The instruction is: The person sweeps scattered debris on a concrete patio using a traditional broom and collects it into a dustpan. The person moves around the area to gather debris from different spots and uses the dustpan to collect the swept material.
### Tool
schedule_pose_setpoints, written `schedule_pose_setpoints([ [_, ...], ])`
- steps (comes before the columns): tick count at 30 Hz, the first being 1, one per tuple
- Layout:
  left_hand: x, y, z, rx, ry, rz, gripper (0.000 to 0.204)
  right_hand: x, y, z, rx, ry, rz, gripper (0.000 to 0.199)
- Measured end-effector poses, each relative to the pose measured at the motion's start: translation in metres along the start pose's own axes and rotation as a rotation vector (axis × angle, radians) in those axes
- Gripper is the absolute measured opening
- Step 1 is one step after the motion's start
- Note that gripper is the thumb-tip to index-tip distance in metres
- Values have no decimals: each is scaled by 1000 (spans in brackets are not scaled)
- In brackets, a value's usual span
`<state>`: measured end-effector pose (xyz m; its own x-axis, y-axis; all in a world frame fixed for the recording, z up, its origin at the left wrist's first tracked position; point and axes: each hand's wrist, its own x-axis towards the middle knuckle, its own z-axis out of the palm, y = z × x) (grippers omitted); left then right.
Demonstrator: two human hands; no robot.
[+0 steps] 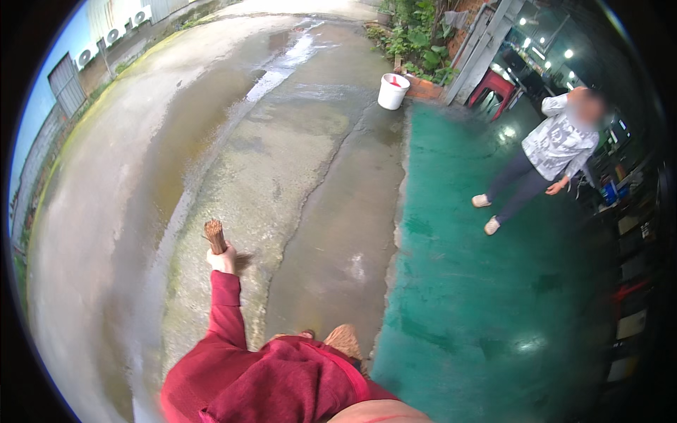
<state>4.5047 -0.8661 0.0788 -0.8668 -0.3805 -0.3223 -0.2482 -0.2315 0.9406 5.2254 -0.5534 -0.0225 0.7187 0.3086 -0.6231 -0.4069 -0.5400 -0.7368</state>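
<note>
My left hand point(223, 259) reaches forward from a dark red sleeve, its fingers wrapped round a bundle of thin brown sticks point(215, 236). The bundle's cut-looking end points away from me, above the wet concrete. Behind the hand, a dark patch on the ground may be its shadow or part of the bundle. My right hand does not show. Close to my body, a light brown, rough-textured shape point(344, 339) sticks out past the red clothing; I cannot make out what it is.
A white bucket point(393, 92) with something red in it stands by a low brick edge point(425, 88) and plants point(423, 42). On the green floor point(458, 282) to the right, a person point(557, 144) stands near a red stool point(493, 92). Puddled water point(282, 67) runs along the concrete.
</note>
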Motion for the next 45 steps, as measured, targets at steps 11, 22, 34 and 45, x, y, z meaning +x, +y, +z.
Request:
schedule_pose_setpoints([
  [11, 211, -23, 95, -1841, 386, -655, 14, -158, -34, 362, 39, -217, -27, 32],
  [22, 300, 13, 250, -684, 725, 148, 20, -421, -47, 789, -352, -869, -316, 24],
  [34, 583, 121, 628, -1579, 181, 149, 13, -750, -21, 1170, -558, -1412, -404, 19],
  [45, 791, 181, 894, -2569, 732, -742, 61, -988, 114, 1499, -851, -1429, -302, 17],
])
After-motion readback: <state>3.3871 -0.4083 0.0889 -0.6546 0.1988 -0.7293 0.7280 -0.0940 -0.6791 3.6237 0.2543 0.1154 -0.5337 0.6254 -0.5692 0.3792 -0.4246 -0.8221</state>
